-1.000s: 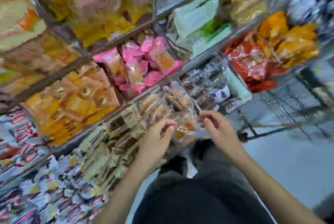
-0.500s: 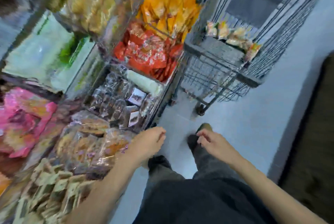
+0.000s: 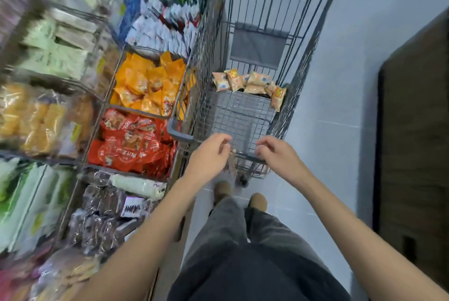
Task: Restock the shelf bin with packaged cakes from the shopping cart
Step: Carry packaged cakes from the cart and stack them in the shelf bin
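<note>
Both hands, left hand (image 3: 211, 153) and right hand (image 3: 279, 155), loosely curled and empty, hover at the shopping cart (image 3: 245, 118); next, reach forward for the packaged cakes (image 3: 250, 83) beyond them.

No text, brand, number or sign is legible. The red packs (image 3: 128, 143) carry white round emblems and lettering, too blurred to read. The cakes (image 3: 247, 82) in the cart (image 3: 243, 116) show small blue-and-white label patches and red-yellow prints; their characters cannot be resolved. One dark pack (image 3: 132, 207) bears a white label with dark marks, unreadable. Print on the white sachets (image 3: 170, 21) is smeared by motion blur.
</note>
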Demonstrator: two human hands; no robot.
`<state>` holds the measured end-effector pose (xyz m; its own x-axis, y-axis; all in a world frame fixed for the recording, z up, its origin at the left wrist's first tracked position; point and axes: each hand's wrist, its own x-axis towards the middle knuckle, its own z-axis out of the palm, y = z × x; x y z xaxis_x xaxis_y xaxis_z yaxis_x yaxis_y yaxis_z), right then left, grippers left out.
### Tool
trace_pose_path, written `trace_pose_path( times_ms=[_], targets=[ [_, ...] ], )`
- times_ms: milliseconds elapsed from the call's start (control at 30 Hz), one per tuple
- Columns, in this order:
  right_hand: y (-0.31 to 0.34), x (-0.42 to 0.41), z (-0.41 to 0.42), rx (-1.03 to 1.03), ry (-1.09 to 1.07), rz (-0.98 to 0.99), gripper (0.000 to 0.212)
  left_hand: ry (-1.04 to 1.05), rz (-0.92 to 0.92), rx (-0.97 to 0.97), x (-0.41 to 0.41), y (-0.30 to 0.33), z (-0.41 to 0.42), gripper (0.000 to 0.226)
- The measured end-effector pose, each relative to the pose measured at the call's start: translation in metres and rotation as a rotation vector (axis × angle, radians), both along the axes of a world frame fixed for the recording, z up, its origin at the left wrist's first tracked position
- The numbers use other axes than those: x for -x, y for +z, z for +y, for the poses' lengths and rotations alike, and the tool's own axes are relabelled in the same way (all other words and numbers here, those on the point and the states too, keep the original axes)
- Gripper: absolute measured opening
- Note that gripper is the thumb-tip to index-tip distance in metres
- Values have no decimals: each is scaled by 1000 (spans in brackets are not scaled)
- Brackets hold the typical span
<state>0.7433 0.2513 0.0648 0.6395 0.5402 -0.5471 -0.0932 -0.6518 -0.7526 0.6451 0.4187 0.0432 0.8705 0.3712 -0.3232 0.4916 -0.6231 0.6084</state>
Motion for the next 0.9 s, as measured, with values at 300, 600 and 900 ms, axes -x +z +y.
trace_pose_path(
  times_ms=[300,600,900],
  targets=[
    [-54,-85,77,85,-69,95,16,-97,405,-7,-116,-132,74,29],
    [-176,-143,132,165,-343,305,21,207,462,109,-246,-276,148,43],
    [-229,-164,130,216,-435,359,24,697,183,465,-329,-360,156,45]
  ],
)
